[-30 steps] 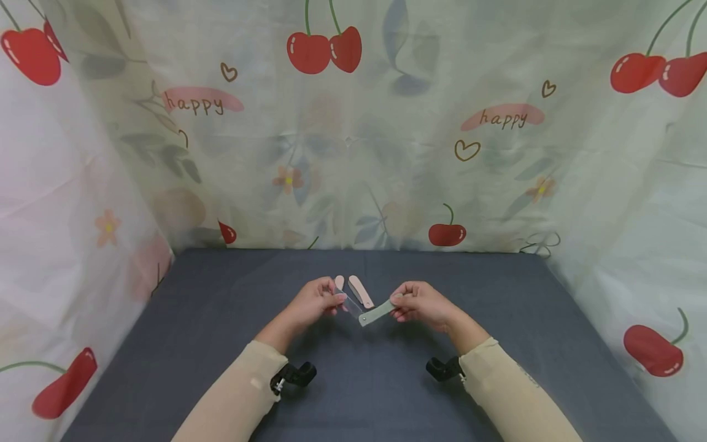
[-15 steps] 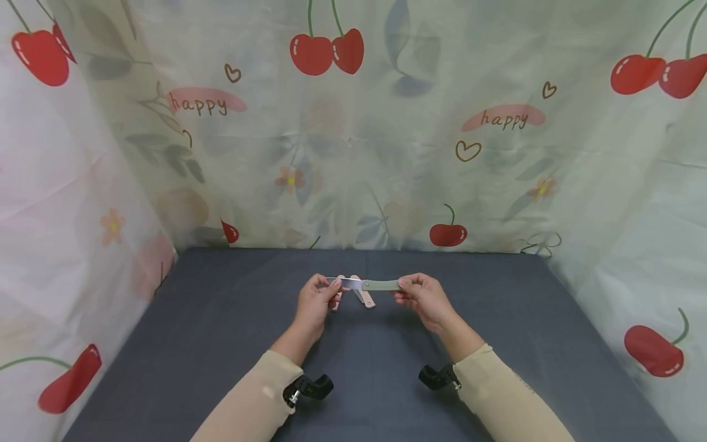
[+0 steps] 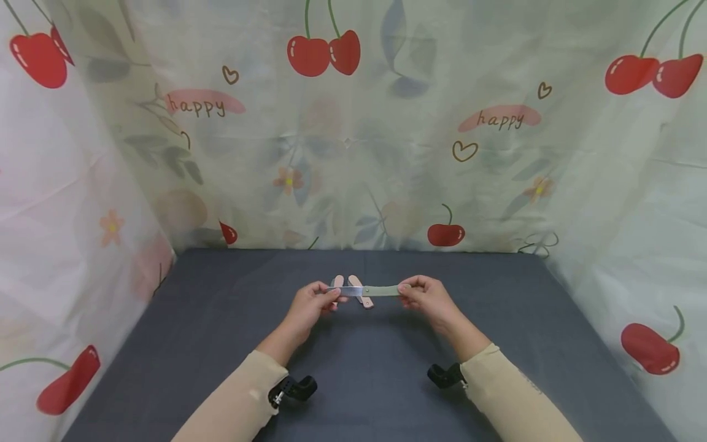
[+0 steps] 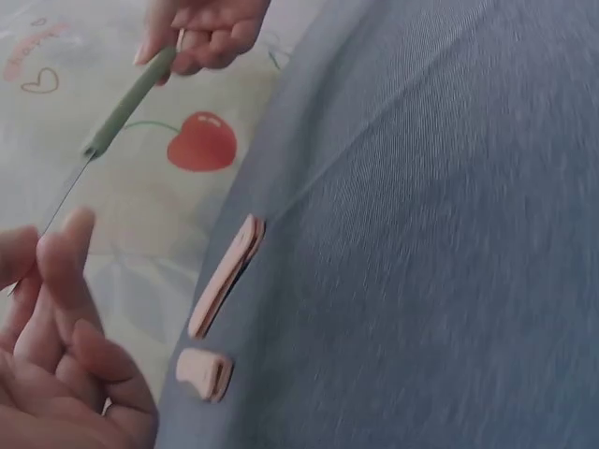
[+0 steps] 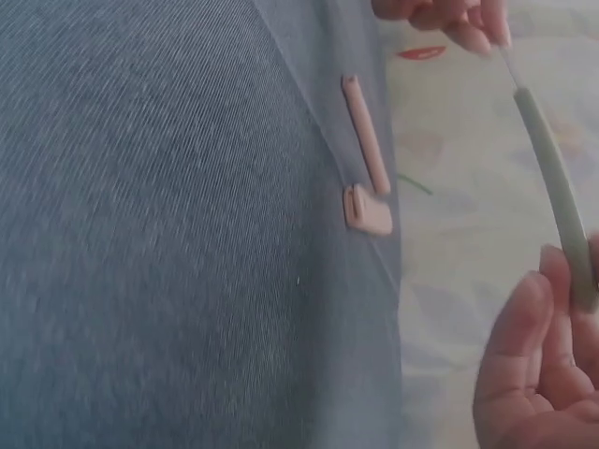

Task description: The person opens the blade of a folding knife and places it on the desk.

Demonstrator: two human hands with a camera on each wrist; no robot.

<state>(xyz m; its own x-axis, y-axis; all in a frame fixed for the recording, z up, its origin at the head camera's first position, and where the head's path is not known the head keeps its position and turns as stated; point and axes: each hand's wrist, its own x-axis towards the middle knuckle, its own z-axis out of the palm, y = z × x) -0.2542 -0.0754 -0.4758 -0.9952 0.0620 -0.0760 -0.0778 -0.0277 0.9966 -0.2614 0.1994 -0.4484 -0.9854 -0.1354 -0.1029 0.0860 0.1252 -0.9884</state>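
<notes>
A folding knife is held level above the dark grey tabletop (image 3: 221, 344), opened out straight. My left hand (image 3: 331, 297) pinches the tip of its thin silver blade (image 3: 349, 291). My right hand (image 3: 407, 291) pinches the far end of its sage-green handle (image 3: 381, 290). The left wrist view shows the green handle (image 4: 126, 98) in the right hand (image 4: 201, 28) and my left hand (image 4: 56, 327) by the blade. The right wrist view shows the handle (image 5: 557, 187) running from my right hand (image 5: 529, 374) toward the left hand (image 5: 449, 14).
Two pale pink folded pieces lie on the table just behind the knife, a long one (image 4: 225, 276) and a short one (image 4: 204, 374), seen in the head view as a long one (image 3: 360, 294) and a short one (image 3: 338, 281). A cherry-print curtain (image 3: 353, 153) walls in the back and sides.
The knife was bent at its hinge and hanging low between the hands; the blade has swung out and it is now straight and level. The hands moved slightly apart and away from me.
</notes>
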